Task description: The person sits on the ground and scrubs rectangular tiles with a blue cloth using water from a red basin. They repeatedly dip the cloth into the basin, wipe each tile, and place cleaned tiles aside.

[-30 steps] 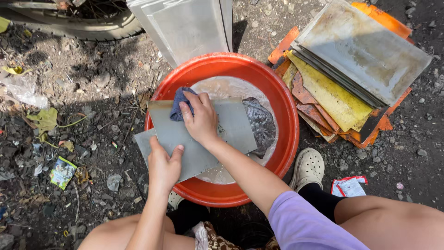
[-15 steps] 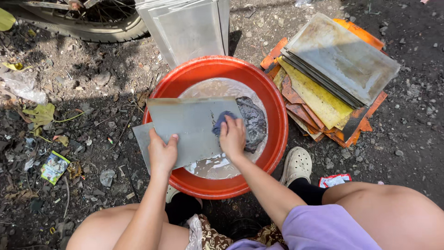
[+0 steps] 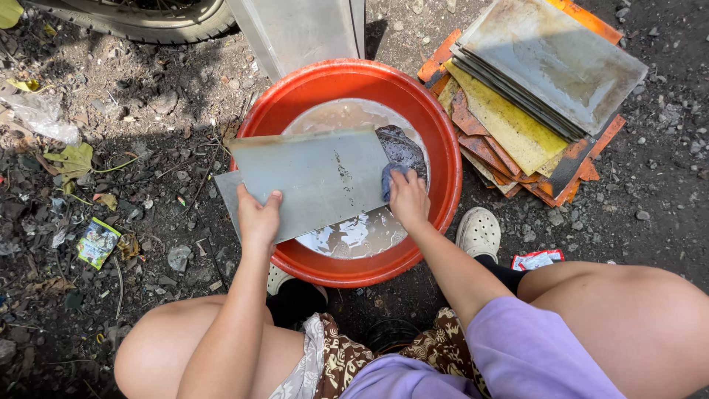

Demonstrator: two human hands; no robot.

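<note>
Head cam: right hand (image 3: 408,198) clutching the blue cloth (image 3: 388,179) has slid to the grey metal sheet (image 3: 314,181)'s right edge; left hand (image 3: 258,216) grips its near edge over the red basin (image 3: 443,140), so wiping's crossed the sheet.

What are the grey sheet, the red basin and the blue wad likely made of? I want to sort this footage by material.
Grey sheet: probably thin metal, flat, dull and wet, with scratch marks. Red basin: looks like moulded plastic, with a smooth glossy rim. Blue wad under the right hand: seemingly soft cloth or sponge, crumpled; which one is unclear. The left hand grips the sheet's near edge.
</note>
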